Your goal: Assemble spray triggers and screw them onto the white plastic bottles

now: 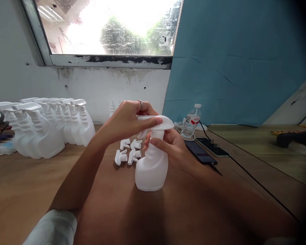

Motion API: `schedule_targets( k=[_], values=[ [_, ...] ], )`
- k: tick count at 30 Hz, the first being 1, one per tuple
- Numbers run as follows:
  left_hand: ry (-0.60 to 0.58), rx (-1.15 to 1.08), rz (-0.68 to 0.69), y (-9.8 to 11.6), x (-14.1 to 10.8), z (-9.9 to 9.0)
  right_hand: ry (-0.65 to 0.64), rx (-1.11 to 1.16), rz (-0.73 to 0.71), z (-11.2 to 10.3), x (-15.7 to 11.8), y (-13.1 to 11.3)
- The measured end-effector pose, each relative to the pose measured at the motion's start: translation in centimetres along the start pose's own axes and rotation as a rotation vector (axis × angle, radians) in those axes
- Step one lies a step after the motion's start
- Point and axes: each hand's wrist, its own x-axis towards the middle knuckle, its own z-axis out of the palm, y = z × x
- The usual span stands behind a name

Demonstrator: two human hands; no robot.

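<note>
A white spray bottle (152, 170) stands upright on the wooden table in front of me. On its neck sits a white trigger spray head (165, 123). My left hand (136, 117), with a ring on one finger, grips the spray head from the left, thumb along its side. Around the bottle's neck, from the right, my right hand (169, 146) is closed with its thumb across the front. Just left of the bottle lie several loose white trigger heads (121, 157). The fingers behind the bottle are partly hidden.
At the left stand rows of white spray bottles (48, 141) with heads on. To the right are a clear water bottle (190, 124), two phones (200, 152) and a black cable (257, 182). A window (112, 30) and a blue sheet (226, 61) are behind the table.
</note>
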Motion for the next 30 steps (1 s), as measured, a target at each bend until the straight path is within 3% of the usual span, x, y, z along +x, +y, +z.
schedule_targets(
  k=[5, 9, 13, 18, 23, 26, 30],
  values=[
    [-0.018, 0.023, -0.011, -0.09, 0.04, -0.07, -0.077, 0.047, -0.012, -0.16, 0.17, -0.25],
    [-0.041, 0.024, -0.016, -0.31, 0.21, -0.21, -0.041, -0.060, 0.030, -0.17, 0.38, -0.45],
    [-0.043, 0.039, -0.018, -0.29, 0.12, -0.33, -0.112, 0.038, 0.017, -0.26, 0.49, -0.51],
    [-0.044, 0.053, -0.014, -0.09, 0.02, -0.23, -0.078, -0.047, 0.024, -0.37, 0.48, -0.59],
    [-0.047, 0.046, -0.018, 0.05, 0.01, -0.17, -0.135, 0.006, 0.008, -0.56, 0.63, -0.52],
    [-0.042, 0.057, -0.014, 0.11, 0.00, -0.15, -0.084, -0.039, 0.030, -0.44, 0.69, -0.51],
    [-0.049, 0.076, -0.022, 0.17, 0.00, -0.15, -0.122, 0.068, 0.049, -0.36, 0.76, -0.62]
  ],
)
